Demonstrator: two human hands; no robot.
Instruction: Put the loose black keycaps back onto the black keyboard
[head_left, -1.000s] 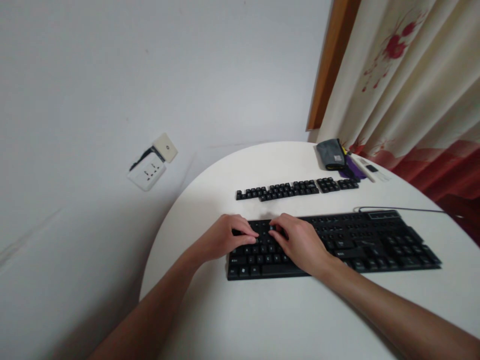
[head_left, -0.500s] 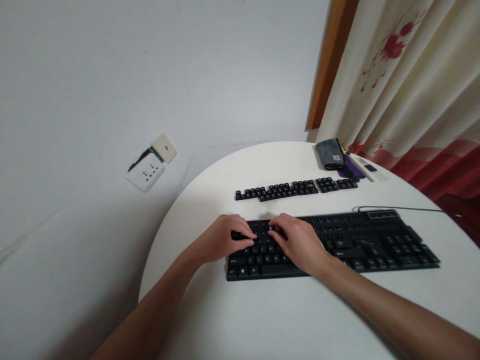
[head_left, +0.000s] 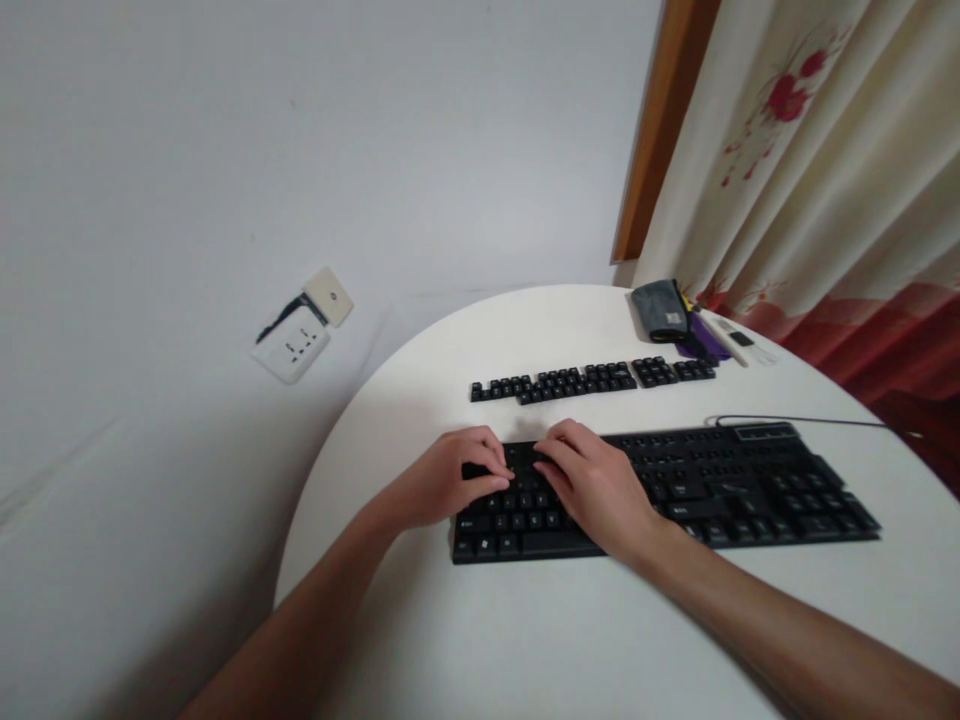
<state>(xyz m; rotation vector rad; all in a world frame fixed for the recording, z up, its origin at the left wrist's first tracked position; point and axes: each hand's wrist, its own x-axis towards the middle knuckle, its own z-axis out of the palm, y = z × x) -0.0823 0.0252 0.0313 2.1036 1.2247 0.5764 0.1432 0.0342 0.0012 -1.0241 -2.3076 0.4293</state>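
Note:
A black keyboard [head_left: 750, 485] lies on the round white table [head_left: 570, 640], its cable running off to the right. My left hand [head_left: 442, 480] rests on the keyboard's upper left part, fingers curled down onto the keys and thumb pressed against them. Just to its right, my right hand [head_left: 592, 480] has its fingertips drawn together in a pinch on a keycap in the upper rows. The keycap itself is mostly hidden by the fingers. A row of loose black keycaps [head_left: 592, 378] lies on the table behind the keyboard.
At the table's far right edge lie a grey pouch [head_left: 660, 308], a purple item [head_left: 703, 340] and a white remote-like device [head_left: 739, 340]. A flowered curtain [head_left: 825, 170] hangs on the right. A wall socket [head_left: 294, 340] sits on the white wall at left.
Both hands have shifted slightly up the keyboard. The right fingers have closed tighter over the key. The keyboard and the loose keycaps have stayed in place.

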